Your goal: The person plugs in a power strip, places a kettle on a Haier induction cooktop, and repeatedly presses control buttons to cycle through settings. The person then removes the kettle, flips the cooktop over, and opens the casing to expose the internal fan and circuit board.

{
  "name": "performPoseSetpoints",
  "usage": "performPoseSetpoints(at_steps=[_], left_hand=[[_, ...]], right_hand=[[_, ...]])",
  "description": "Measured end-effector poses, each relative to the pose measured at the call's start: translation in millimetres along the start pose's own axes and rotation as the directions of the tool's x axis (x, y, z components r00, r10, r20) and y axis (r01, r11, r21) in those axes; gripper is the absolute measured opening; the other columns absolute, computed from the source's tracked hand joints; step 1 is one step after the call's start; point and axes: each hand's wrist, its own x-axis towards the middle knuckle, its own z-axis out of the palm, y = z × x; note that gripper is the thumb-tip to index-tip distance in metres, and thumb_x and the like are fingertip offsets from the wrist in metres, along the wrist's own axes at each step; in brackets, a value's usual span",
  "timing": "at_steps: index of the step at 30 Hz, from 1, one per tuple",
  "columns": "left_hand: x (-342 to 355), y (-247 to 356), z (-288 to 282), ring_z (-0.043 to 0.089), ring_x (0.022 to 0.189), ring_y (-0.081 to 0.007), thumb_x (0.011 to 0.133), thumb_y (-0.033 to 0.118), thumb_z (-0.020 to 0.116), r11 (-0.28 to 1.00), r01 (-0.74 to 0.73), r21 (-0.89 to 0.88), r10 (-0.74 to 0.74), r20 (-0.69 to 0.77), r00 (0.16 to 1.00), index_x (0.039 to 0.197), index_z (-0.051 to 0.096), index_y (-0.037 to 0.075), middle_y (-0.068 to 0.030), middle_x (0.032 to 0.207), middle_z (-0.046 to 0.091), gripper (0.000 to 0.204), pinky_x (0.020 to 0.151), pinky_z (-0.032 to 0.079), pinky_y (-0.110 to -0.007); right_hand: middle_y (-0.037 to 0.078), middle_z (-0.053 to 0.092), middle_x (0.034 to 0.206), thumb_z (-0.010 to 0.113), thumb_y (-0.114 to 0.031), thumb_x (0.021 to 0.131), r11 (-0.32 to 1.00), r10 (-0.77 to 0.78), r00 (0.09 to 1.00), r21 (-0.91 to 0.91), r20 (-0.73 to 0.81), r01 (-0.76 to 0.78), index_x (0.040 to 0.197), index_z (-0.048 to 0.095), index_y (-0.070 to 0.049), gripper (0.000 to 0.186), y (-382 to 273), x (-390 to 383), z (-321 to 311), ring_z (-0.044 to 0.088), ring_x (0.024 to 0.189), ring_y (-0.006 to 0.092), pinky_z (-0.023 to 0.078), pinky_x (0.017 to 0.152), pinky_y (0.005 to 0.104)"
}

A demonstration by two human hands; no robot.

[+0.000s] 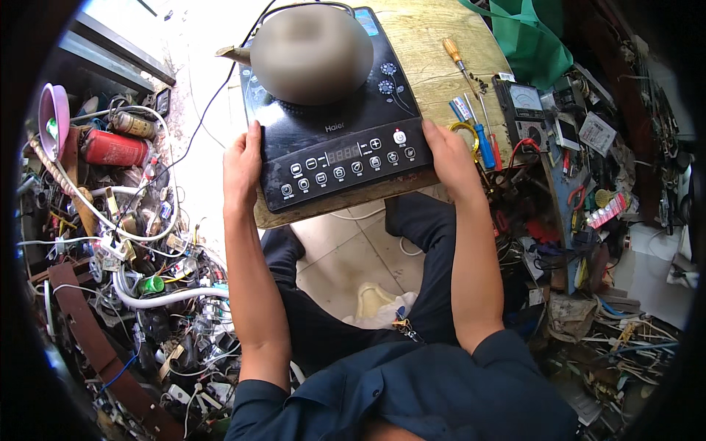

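Note:
A black induction cooktop (pixel 331 147), with a button panel and flower pattern, lies on a wooden table (pixel 412 37). A blurred grey-brown kettle (pixel 309 59) with a spout to the left stands on its back part. My left hand (pixel 243 162) grips the cooktop's front left side, thumb along the edge. My right hand (pixel 447 158) grips its front right side in the same way. Both hands' fingertips are partly hidden at the sides. A small red light shows by the power button near my right hand.
Screwdrivers (pixel 484 143), a yellow roll (pixel 462 132) and an analog meter (pixel 523 110) sit at the right beside a green bag (pixel 526 37). Dense piles of cables and parts (pixel 176 331) flank me, with a red cylinder (pixel 114 147) at left. My legs are below the table over a tiled floor (pixel 331 257).

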Motion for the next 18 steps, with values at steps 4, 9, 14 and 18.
performPoseSetpoints(at_steps=[4, 9, 14, 18], left_hand=[[-15, -6, 1, 0.065, 0.077, -0.0096, 0.110, 0.042, 0.053, 0.999, -0.021, -0.028, 0.021, 0.005, 1.000, 0.109, 0.070, -0.005, -0.0062, 0.094, 0.073, 0.050, 0.070, 0.052, -0.026], [-15, -6, 4, 0.066, 0.078, -0.0106, 0.110, 0.041, 0.052, 0.993, -0.011, -0.114, 0.015, 0.030, 0.999, 0.112, 0.069, -0.004, -0.0062, 0.095, 0.073, 0.048, 0.070, 0.054, -0.027], [-14, -5, 1, 0.068, 0.082, -0.0115, 0.111, 0.039, 0.052, 0.983, 0.035, -0.180, -0.023, 0.072, 0.997, 0.115, 0.068, -0.003, -0.0080, 0.100, 0.074, 0.046, 0.074, 0.055, -0.027], [-19, 5, 0, 0.069, 0.085, -0.0123, 0.111, 0.042, 0.050, 0.990, 0.063, -0.125, -0.050, 0.102, 0.994, 0.117, 0.069, -0.003, -0.0098, 0.103, 0.075, 0.049, 0.080, 0.054, -0.028]], right_hand=[[0.003, 0.064, 0.079, 0.054, -0.036, 0.109, 0.965, 0.226, 0.974, 0.137, 0.009, -0.225, 0.111, 0.070, 0.001, 0.040, -11, -48, 1, 0.058, 0.060, 0.0067, 0.047, 0.051, 0.0233], [0.004, 0.065, 0.079, 0.055, -0.034, 0.108, 0.969, 0.242, 0.970, 0.060, 0.006, -0.242, 0.114, 0.069, 0.003, 0.041, -9, -45, -1, 0.059, 0.059, 0.0099, 0.049, 0.053, 0.0265], [0.010, 0.071, 0.095, 0.057, -0.030, 0.107, 0.987, 0.151, 0.988, -0.043, -0.038, -0.152, 0.122, 0.066, 0.006, 0.040, -14, -43, 3, 0.066, 0.080, 0.0142, 0.054, 0.073, 0.0287], [0.013, 0.071, 0.114, 0.061, -0.019, 0.104, 0.995, 0.030, 0.999, 0.095, -0.011, -0.029, 0.130, 0.061, 0.009, 0.039, -18, -42, 12, 0.064, 0.103, 0.0146, 0.051, 0.093, 0.0286]])
